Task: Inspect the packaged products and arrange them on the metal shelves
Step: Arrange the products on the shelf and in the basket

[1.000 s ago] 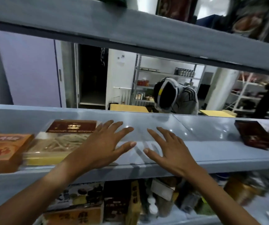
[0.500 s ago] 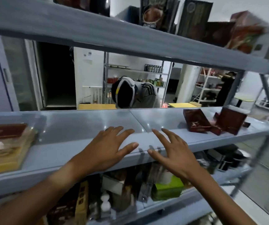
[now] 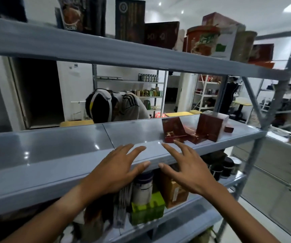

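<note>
Bare middle shelf (image 3: 53, 151) ahead and left of both hands, dark red boxes (image 3: 174, 132) crowding just beyond right hand (image 3: 185, 169), upper shelf (image 3: 88, 48) overhead

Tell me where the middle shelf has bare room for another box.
Bare: the middle shelf from its left end to the dark red boxes, beyond both open hands, left hand and right hand. Crowded: right end, and the top shelf.

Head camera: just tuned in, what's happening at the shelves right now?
A person stands at the metal shelf with both hands empty. The left hand and right hand hover open over its front edge, fingers spread. Dark red boxes sit jumbled to the right, just beyond the right hand, not yet touched.
</note>
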